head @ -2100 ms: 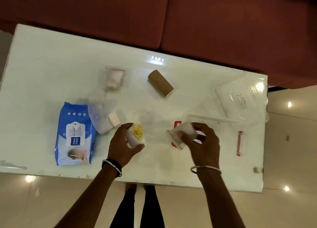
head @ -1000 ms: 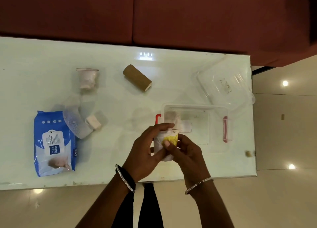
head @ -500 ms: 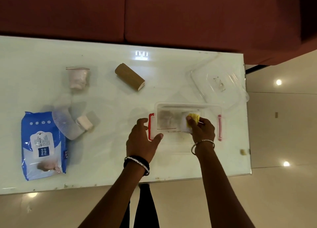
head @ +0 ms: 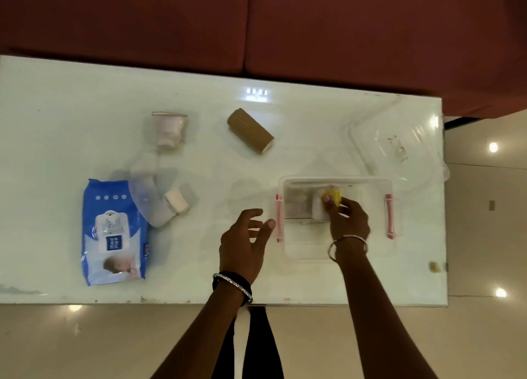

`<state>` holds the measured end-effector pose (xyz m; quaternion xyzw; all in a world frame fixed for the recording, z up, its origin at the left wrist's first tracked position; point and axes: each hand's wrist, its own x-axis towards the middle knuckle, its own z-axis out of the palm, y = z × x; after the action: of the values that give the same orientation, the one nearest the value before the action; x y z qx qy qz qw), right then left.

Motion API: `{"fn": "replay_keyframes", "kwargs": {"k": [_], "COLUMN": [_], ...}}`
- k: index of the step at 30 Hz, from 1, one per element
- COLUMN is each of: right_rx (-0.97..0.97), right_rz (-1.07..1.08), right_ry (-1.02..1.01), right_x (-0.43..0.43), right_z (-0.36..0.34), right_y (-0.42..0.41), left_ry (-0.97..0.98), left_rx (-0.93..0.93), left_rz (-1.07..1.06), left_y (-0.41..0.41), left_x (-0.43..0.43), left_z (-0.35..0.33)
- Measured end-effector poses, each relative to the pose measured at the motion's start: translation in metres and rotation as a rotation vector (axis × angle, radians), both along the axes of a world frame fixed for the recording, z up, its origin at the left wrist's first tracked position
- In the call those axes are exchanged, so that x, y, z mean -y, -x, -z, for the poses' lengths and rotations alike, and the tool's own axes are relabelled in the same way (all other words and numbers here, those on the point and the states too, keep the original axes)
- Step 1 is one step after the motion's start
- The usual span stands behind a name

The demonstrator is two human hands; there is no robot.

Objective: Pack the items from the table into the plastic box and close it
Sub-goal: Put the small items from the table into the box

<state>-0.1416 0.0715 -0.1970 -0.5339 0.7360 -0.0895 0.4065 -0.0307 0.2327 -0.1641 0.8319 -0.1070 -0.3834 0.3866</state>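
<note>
The clear plastic box (head: 336, 216), right of centre, sits open with red latches so items drop in. The right hand (head: 346, 219) pinches a white packet with yellow label (head: 328, 203) inside it. The left hand (head: 245, 240) hovers beside it, fingers spread, empty. The glossy lid (head: 399, 148) lies upper right; a brown cardboard roll (head: 250, 130) and a soft blue wipes pack (head: 114, 230) wait to the left.

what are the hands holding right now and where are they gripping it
The right hand grips the yellow-labelled packet at its right end, inside the box. The left hand holds nothing.

Lying loose on the table (head: 57, 99) are one blue wipes pack (head: 114, 233), one brown roll (head: 250, 130) and two small bags (head: 168, 129). One clear box (head: 336, 236) and one lid (head: 399, 148) are sitting near its right edge.
</note>
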Motion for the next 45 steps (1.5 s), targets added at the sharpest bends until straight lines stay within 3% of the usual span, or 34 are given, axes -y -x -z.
{"fn": "replay_keyframes", "kwargs": {"k": [5, 10, 17, 21, 27, 31, 37, 41, 45], "right_rx": [-0.043, -0.051, 0.064, 0.246, 0.09, 0.0, -0.067, 0.012, 0.105], "right_rz": [-0.028, -0.1, -0.556, -0.72, -0.794, -0.842, -0.789, -0.706, -0.756], "right_ry": [0.212, 0.416, 0.738, 0.491, -0.008, -0.016, -0.082, -0.062, -0.12], "right_x": [-0.019, -0.046, -0.092, -0.13, -0.164, -0.173, -0.174, -0.165, -0.155], "right_z": [-0.019, -0.041, -0.065, -0.04, 0.026, 0.041, 0.038, 0.018, -0.019], "right_y": [-0.001, -0.016, -0.09, -0.148, -0.193, -0.204, -0.212, -0.205, -0.188], "left_ry": [-0.132, -0.264, -0.281, -0.22, -0.131, -0.167, -0.059, -0.004, 0.101], "left_rx": [0.164, 0.211, 0.188, 0.187, 0.233, 0.249, 0.284, 0.244, 0.201], "left_rz": [-0.276, -0.447, -0.612, -0.583, -0.519, -0.499, -0.45, -0.34, -0.133], "left_y": [-0.043, -0.087, -0.124, -0.129, -0.132, -0.137, -0.15, -0.157, -0.163], "left_x": [-0.048, -0.08, -0.096, -0.105, -0.119, -0.127, -0.13, -0.135, -0.135], "left_z": [0.008, 0.012, 0.017, 0.019, 0.024, 0.028, 0.018, 0.009, -0.003]}}
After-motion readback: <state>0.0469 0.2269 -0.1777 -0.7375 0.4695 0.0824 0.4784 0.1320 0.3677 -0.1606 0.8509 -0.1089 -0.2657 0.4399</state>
